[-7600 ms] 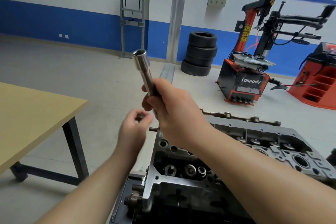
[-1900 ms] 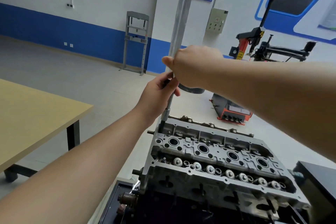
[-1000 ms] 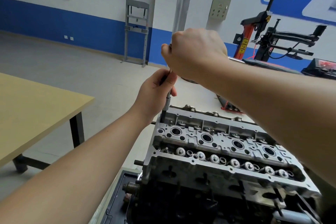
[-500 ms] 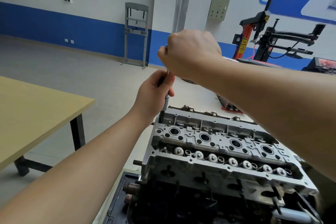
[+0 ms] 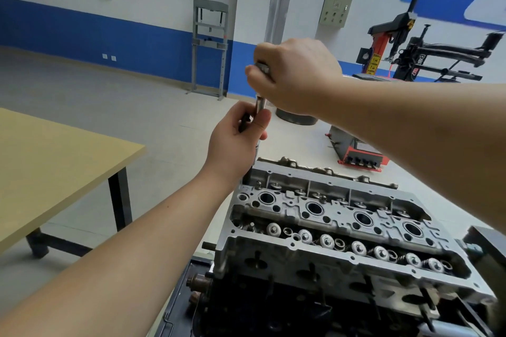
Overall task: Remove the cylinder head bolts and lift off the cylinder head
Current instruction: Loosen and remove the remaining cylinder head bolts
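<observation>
Left hand [image 5: 236,142] curls round the slim steel socket-wrench shaft [image 5: 260,105], steadying it; right hand [image 5: 294,74] grips its top above. Grey aluminium cylinder head [image 5: 339,224] sits bolted on the block, tool at its far-left corner. Judgement: keep shaft plumb, socket fully seated, turn steadily.

We see bright, even indoor light, soft shadow under the wooden table [image 5: 54,161], small glints on the cylinder head [image 5: 328,216], our forearms softly blurred near the lens, wall lines bowing at the wide-angle edges, background slightly soft
</observation>
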Available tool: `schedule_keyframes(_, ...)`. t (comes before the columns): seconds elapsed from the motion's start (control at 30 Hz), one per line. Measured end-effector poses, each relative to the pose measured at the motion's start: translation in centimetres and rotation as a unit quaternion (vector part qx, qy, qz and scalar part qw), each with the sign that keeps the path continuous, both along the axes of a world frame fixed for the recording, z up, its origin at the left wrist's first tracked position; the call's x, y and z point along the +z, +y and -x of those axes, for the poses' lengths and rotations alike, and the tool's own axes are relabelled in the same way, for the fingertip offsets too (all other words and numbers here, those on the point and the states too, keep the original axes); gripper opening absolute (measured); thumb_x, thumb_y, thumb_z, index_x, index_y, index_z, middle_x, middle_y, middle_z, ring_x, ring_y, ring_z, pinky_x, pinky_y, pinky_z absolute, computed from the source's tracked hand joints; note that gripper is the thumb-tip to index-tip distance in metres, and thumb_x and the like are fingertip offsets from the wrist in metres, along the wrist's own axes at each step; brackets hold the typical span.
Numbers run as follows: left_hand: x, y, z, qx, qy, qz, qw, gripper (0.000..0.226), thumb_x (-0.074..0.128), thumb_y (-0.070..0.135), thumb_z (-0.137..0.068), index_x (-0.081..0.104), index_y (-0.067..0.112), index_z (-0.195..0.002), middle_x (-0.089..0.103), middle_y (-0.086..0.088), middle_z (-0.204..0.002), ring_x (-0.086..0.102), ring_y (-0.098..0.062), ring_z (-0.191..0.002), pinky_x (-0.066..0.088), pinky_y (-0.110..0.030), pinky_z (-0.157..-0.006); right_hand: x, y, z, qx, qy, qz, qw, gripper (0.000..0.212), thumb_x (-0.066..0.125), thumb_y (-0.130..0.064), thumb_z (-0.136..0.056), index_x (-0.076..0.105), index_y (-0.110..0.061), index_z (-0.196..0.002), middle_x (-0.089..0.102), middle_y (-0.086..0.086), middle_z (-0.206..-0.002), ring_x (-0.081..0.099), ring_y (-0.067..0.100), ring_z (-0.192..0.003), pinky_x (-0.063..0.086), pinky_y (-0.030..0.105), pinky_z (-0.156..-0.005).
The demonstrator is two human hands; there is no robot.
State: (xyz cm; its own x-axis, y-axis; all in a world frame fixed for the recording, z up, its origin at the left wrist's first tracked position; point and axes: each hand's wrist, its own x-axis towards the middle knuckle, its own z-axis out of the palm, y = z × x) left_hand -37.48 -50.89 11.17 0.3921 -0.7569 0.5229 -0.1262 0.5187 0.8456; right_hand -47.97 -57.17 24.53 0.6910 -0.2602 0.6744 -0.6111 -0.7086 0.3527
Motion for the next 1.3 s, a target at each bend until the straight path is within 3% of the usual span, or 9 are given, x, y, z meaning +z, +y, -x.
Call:
schedule_keyframes(0.1,-0.3,-0.2,0.0,-0.002,-0.004,0.003,1.000,0.021,0.068,0.045,-0.099,0.061,0.029,-0.087,0.065,-0.015,-0.081,0.050,-0.009,-0.056,0.044,-0.017,-0.051,-0.6,-1.0,0.7,0.117,-0.027,-0.053,0.991,0.046,0.033,-0.048,-0.095,0.062,-0.013,-0.094,0.064,0.006,-0.067,0.054,0.032,-0.059,0.043,0.034,-0.057)
schedule_keyframes(0.23,0.2,-0.5,-0.6,-0.031,-0.022,-0.014,0.999,0.025,0.059,0.048,-0.103,0.059,0.033,-0.083,0.062,0.001,-0.077,0.063,-0.009,-0.071,0.051,-0.024,-0.063,-1.2,-1.8,0.6,0.147,-0.051,-0.088,0.984,0.046,0.035,-0.043,-0.098,0.064,-0.008,-0.099,0.063,0.003,-0.071,0.054,0.030,-0.062,0.047,0.037,-0.061)
schedule_keyframes(0.43,2.2,-0.7,-2.4,-0.129,-0.099,-0.029,0.986,0.021,0.047,0.033,-0.111,0.066,0.027,-0.117,0.075,-0.006,-0.094,0.058,0.005,-0.063,0.042,-0.005,-0.060,0.2,-0.5,1.3,0.024,0.034,-0.136,0.990,0.034,0.034,-0.056,-0.105,0.049,-0.025,-0.102,0.061,-0.004,-0.076,0.056,0.022,-0.067,0.031,0.029,-0.054)
schedule_keyframes(0.6,3.0,-0.5,-2.7,-0.123,-0.088,-0.034,0.988,0.014,0.056,0.016,-0.108,0.069,0.012,-0.109,0.076,-0.008,-0.084,0.058,0.004,-0.052,0.042,-0.004,-0.052,3.2,1.8,0.8,-0.108,0.111,-0.262,0.953,0.044,0.042,-0.062,-0.105,0.054,-0.020,-0.102,0.057,-0.002,-0.080,0.053,0.011,-0.066,0.034,0.029,-0.053)
schedule_keyframes(0.73,2.9,-0.3,-2.3,-0.083,-0.058,-0.033,0.994,0.017,0.065,0.018,-0.103,0.073,0.007,-0.113,0.078,-0.011,-0.086,0.057,0.004,-0.047,0.040,-0.024,-0.047,5.3,2.4,0.4,-0.122,0.052,-0.423,0.896,0.027,0.068,-0.032,-0.099,0.066,-0.006,-0.090,0.071,0.008,-0.071,0.061,0.014,-0.042,0.050,0.022,-0.044)
schedule_keyframes(0.87,3.0,-0.2,-2.2,-0.069,-0.052,-0.032,0.996,0.016,0.068,0.017,-0.101,0.074,0.007,-0.113,0.078,-0.007,-0.082,0.056,0.004,-0.045,0.042,-0.002,-0.049,7.0,2.5,1.0,-0.080,0.069,-0.508,0.855,0.017,0.080,-0.014,-0.092,0.071,0.000,-0.093,0.075,0.009,-0.066,0.074,0.021,-0.058,0.059,0.028,-0.054)
schedule_keyframes(1.03,3.1,0.3,-2.7,-0.084,-0.082,-0.055,0.992,0.011,0.066,0.020,-0.103,0.072,0.017,-0.112,0.078,-0.005,-0.087,0.063,0.003,-0.060,0.043,-0.004,-0.052,7.7,1.7,1.9,-0.067,0.258,-0.341,0.902,0.023,0.081,-0.025,-0.090,0.068,-0.026,-0.109,0.077,-0.012,-0.086,0.070,0.003,-0.072,0.051,0.025,-0.068)
schedule_keyframes(1.13,3.0,0.5,-2.9,-0.108,-0.115,-0.081,0.984,0.015,0.062,0.024,-0.106,0.068,0.025,-0.119,0.080,0.000,-0.095,0.065,0.006,-0.071,0.043,-0.002,-0.058,7.1,1.3,1.8,-0.037,0.286,-0.259,0.922,0.048,0.072,-0.005,-0.088,0.058,-0.045,-0.110,0.063,-0.020,-0.096,0.056,0.000,-0.081,0.038,0.023,-0.065)
schedule_keyframes(1.3,2.9,0.8,-3.5,-0.088,-0.109,-0.082,0.987,0.009,0.069,0.020,-0.101,0.073,0.026,-0.106,0.080,-0.001,-0.091,0.075,-0.009,-0.091,0.050,-0.004,-0.072,7.4,1.7,-0.4,-0.022,0.315,-0.221,0.922,0.050,0.081,-0.008,-0.083,0.068,-0.042,-0.118,0.069,-0.017,-0.102,0.065,0.010,-0.091,0.053,0.033,-0.082)
